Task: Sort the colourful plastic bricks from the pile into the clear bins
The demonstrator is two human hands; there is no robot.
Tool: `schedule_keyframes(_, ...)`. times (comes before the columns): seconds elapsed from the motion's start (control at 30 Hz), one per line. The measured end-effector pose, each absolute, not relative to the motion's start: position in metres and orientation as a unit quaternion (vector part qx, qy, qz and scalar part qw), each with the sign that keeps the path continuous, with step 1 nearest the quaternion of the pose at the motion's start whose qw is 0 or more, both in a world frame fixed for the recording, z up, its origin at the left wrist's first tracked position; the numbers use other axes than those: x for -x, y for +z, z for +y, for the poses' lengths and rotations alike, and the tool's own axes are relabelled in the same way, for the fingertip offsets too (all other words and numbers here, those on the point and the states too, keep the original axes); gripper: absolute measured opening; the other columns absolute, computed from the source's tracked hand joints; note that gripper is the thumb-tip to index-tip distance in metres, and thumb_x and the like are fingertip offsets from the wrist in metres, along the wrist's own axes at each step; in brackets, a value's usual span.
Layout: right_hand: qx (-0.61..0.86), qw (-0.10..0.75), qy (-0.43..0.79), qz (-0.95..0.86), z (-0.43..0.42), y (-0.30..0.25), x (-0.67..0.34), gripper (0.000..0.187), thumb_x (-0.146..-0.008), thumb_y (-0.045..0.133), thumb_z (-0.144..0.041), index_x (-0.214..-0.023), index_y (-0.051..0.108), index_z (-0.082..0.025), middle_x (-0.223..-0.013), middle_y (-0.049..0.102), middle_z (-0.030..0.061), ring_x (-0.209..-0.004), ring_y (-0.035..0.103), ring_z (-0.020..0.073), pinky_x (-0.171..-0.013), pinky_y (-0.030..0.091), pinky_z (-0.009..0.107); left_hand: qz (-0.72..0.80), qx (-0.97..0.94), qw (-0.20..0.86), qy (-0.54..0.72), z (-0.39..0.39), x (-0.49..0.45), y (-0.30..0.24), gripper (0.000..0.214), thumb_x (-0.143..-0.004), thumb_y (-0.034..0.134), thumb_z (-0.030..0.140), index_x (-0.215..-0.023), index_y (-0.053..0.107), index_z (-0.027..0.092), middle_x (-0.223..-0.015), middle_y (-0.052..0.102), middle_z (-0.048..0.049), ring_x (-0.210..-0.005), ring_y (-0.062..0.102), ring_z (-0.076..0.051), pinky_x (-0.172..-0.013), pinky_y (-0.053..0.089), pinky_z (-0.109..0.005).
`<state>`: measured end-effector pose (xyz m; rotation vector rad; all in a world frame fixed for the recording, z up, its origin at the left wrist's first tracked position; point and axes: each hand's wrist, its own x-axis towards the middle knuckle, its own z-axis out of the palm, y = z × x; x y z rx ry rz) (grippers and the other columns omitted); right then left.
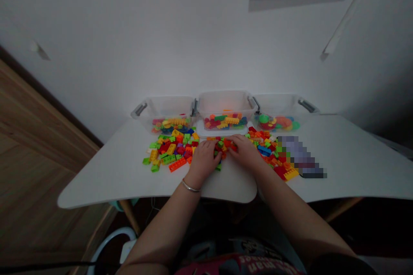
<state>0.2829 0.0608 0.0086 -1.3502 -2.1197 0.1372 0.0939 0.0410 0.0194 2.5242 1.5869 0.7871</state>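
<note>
Your pink-and-dark printed shirt [238, 264]; your bare left hand [204, 157] and right hand [245, 151], closed round small red, orange and green plastic bricks [220, 144], mid white worktop [230, 184], before the middle clear plastic box [226, 102].

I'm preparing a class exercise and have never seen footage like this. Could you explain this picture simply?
There is no machine here: a person works with two bare hands. The single picture comes from a camera worn on their head, looking forward and down.

On the white table lie multicoloured plastic toy bricks, loose on both sides. Behind stand three clear plastic boxes with grey handles, containing more colourful pieces. A pixelated oblong object lies at the right.

The left hand, with a silvery bangle on its wrist, and the right hand meet around small red and green pieces. Exactly what each grips is unclear.
</note>
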Motion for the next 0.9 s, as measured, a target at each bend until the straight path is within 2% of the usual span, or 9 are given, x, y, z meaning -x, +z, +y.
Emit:
schedule_keyframes(0.2, 0.549, 0.253, 0.007, -0.797, 0.059, 0.013, -0.274, 0.040, -0.084, 0.054, -0.020, -0.123, 0.059, -0.014, -0.122, 0.063, 0.0125, -0.113, 0.055, 0.0256, -0.101, 0.042, 0.041, 0.507, -0.823, 0.028, 0.254, 0.043, -0.093, 0.017, 0.044, -0.089, 0.056, 0.027, -0.132, 0.054, 0.019, -0.123, 0.064, -0.0099, -0.116, 0.056, -0.025, -0.102, 0.044, -0.042)
schedule_keyframes(0.4, 0.568, 0.252, -0.008, -0.783, 0.057, 0.016, -0.269, 0.027, -0.083, 0.054, -0.017, -0.108, 0.062, -0.016, -0.108, 0.068, 0.0100, -0.103, 0.056, 0.0249, -0.094, 0.043, 0.037, 0.509, -0.819, 0.034, 0.263, 0.043, -0.093, 0.017, 0.035, -0.087, 0.057, 0.024, -0.121, 0.060, 0.019, -0.119, 0.066, -0.0093, -0.112, 0.057, -0.025, -0.101, 0.045, -0.041)
schedule_keyframes(0.73, 0.557, 0.360, -0.021, -0.748, 0.058, 0.005, -0.271, 0.022, -0.076, 0.055, -0.018, -0.098, 0.056, -0.020, -0.097, 0.064, 0.0099, -0.094, 0.059, 0.0259, -0.085, 0.047, 0.039, 0.512, -0.815, 0.054, 0.267, 0.043, -0.092, 0.019, 0.028, -0.087, 0.057, 0.022, -0.114, 0.061, 0.018, -0.111, 0.068, -0.0081, -0.106, 0.060, -0.025, -0.095, 0.047, -0.039)
schedule_keyframes(0.9, 0.557, 0.403, 0.028, -0.726, 0.057, 0.006, -0.272, 0.023, -0.076, 0.060, -0.026, -0.098, 0.056, -0.020, -0.095, 0.063, 0.0092, -0.087, 0.060, 0.0246, -0.079, 0.050, 0.039, 0.518, -0.812, 0.052, 0.264, 0.043, -0.092, 0.019, 0.028, -0.087, 0.057, 0.023, -0.115, 0.061, 0.018, -0.111, 0.068, -0.0085, -0.106, 0.060, -0.025, -0.095, 0.047, -0.039)
